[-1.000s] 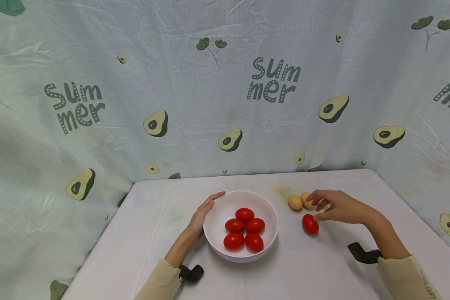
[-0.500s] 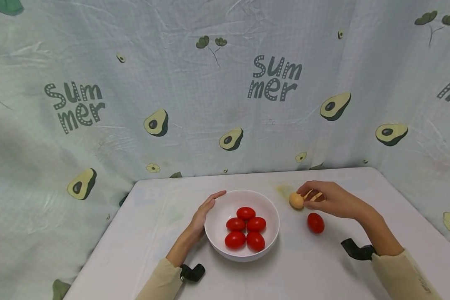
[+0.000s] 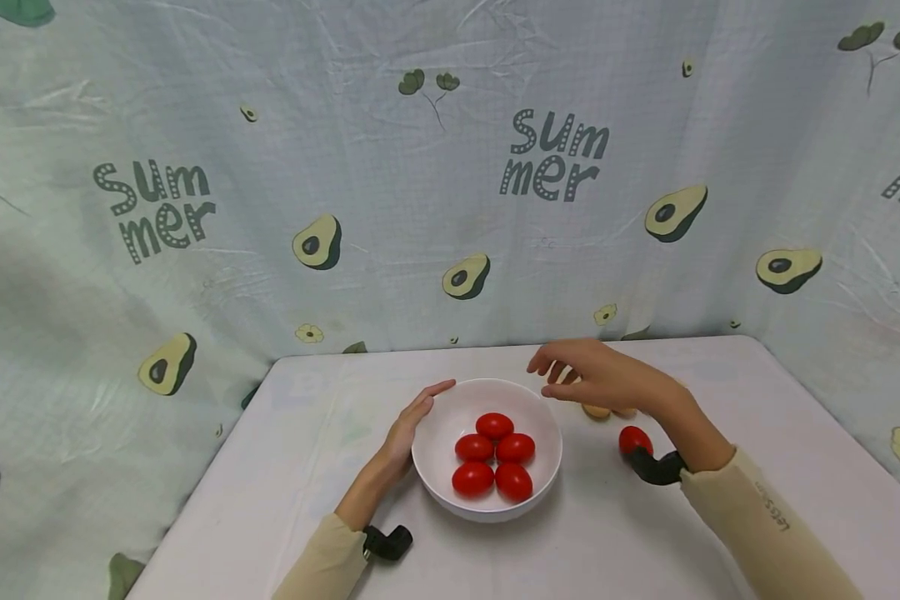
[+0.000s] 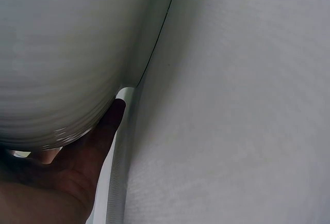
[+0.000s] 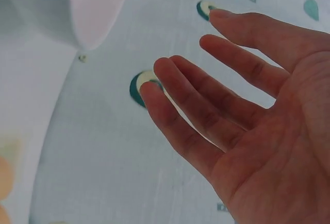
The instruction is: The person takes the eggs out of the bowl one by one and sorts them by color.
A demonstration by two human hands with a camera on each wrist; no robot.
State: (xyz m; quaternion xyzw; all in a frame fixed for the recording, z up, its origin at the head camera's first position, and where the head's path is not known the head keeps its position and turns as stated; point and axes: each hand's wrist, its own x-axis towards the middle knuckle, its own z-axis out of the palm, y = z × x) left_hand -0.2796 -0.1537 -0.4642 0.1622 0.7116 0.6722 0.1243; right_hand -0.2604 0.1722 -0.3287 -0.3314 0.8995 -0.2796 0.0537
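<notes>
A white bowl (image 3: 431,467) stands on the table with several glossy red egg-shaped pieces (image 3: 473,480) inside. My left hand (image 3: 401,433) rests along its left side, fingers extended up to the rim; in the left wrist view that hand (image 4: 85,167) touches the outer wall of the bowl (image 4: 62,64). Just off the bowl's upper right rim hovers my right hand (image 3: 603,375), holding nothing. The right wrist view shows its palm and spread, slightly bent fingers (image 5: 206,115). Another red egg-shaped piece (image 3: 634,438) lies on the table, partly behind the right wrist's camera.
Tan egg-shaped pieces (image 3: 596,412) lie beneath and behind the right hand, mostly covered by it. The pale table (image 3: 330,433) reaches back to a hanging cloth (image 3: 390,167) printed with avocados. Black wrist cameras (image 3: 388,543) jut out from both wrists.
My right hand has moved left from the tan and red pieces on the table to the bowl's right rim, carrying nothing. My left hand has stayed on the bowl.
</notes>
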